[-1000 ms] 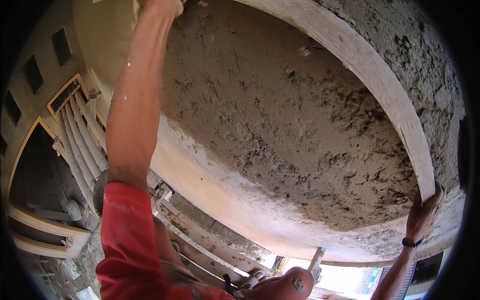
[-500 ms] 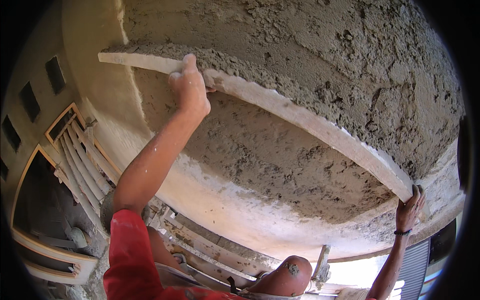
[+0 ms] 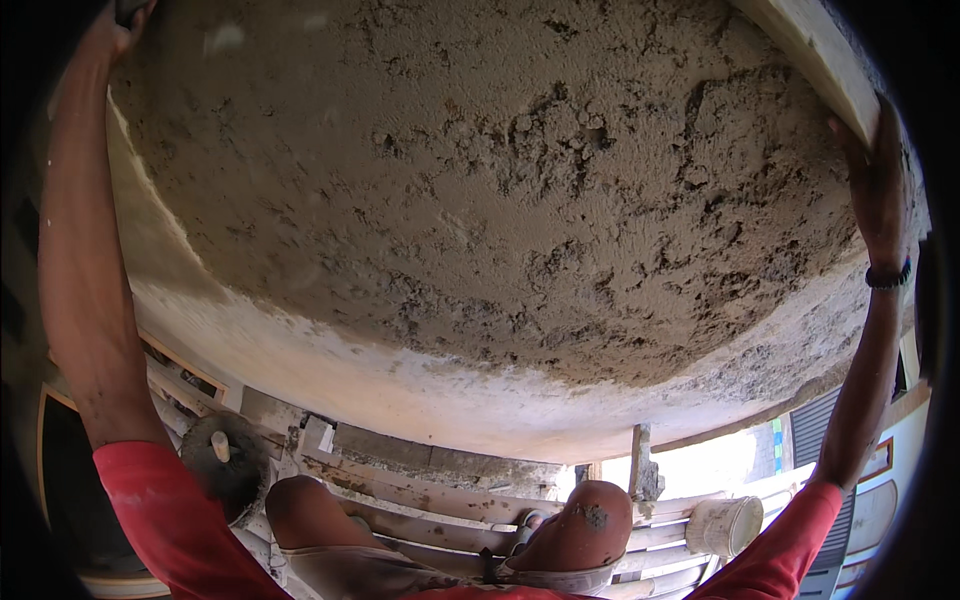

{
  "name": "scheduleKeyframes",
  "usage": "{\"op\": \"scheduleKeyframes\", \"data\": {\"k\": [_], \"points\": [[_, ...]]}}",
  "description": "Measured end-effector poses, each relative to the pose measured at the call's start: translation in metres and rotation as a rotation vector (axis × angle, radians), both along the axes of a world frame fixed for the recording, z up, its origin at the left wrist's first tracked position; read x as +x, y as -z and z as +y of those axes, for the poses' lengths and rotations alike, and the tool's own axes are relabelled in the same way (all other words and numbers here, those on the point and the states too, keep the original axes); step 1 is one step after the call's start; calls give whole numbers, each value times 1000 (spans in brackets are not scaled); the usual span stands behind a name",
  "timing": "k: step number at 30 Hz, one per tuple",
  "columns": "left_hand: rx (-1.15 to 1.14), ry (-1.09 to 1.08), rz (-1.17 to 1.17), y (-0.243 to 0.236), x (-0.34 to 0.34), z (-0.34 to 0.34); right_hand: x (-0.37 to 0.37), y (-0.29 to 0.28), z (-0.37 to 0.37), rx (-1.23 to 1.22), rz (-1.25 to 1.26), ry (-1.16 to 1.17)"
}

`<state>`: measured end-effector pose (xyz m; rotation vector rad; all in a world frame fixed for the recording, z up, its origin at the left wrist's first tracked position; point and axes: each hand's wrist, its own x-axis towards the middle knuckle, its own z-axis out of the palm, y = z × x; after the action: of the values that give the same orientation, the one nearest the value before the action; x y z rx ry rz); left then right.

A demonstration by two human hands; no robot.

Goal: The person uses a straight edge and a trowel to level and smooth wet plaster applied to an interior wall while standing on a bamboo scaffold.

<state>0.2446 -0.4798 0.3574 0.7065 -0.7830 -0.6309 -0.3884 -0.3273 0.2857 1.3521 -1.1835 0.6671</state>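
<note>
In front of me is a wall patch of wet grey mortar [image 3: 450,190], rough and pitted at the right and smoother at the left. Gripped by my right hand [image 3: 880,195] is a long pale screed board [image 3: 815,55], which leaves the view at the top right. Fingers and thumb sit either side of its lower end. My left hand [image 3: 110,35] is raised to the top left corner, partly cut off, closed round a greyish end that appears to belong to the same board. The board's middle lies out of view.
Below my knees run scaffold planks [image 3: 420,490]. A dark round tub [image 3: 205,475] with a pale handle-like piece in it stands at the lower left. A mortar-stained white bucket [image 3: 725,527] is at the lower right, past an upright wooden post [image 3: 641,465].
Both hands have gone up with the board, the left also outward to the left. Most of the board has left the view, uncovering the mortar; my view has shifted.
</note>
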Motion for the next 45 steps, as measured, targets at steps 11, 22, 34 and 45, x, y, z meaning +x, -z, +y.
{"op": "scheduleKeyframes", "data": {"k": [11,22,34,45], "points": [[79,-63,18,128,-66,31,-8,100,42,188,37,-39],[354,-173,331,326,-179,65,-84,263,71,299,-94,-20],[403,-222,317,470,-221,71,-120,388,85,349,-224,43],[89,-233,124,243,-128,42,-24,240,49,180,-127,-33]]}}
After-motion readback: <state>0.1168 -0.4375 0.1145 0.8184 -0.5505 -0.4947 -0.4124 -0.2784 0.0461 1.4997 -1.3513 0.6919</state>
